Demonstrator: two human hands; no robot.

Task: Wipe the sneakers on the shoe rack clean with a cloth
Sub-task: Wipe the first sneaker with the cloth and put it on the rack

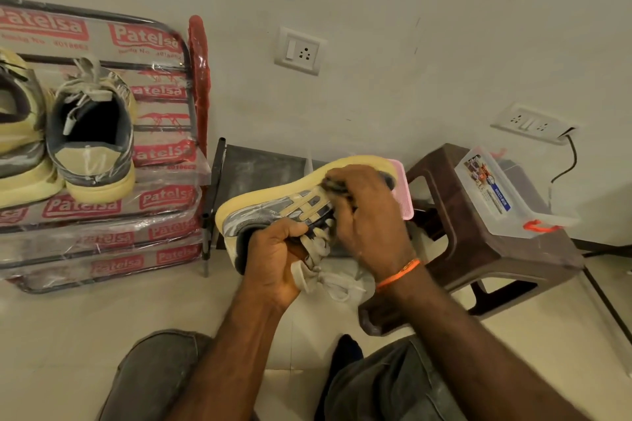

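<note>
Left hand gripping sneaker at its collar, held tilted above the floor, right hand curled around a dark cloth against its side, two sneakers on rack, stool right.

Glossy, crinkled plastic wrap covers the metal shoe rack, beside a smooth brown plastic stool and clear plastic box.
</note>
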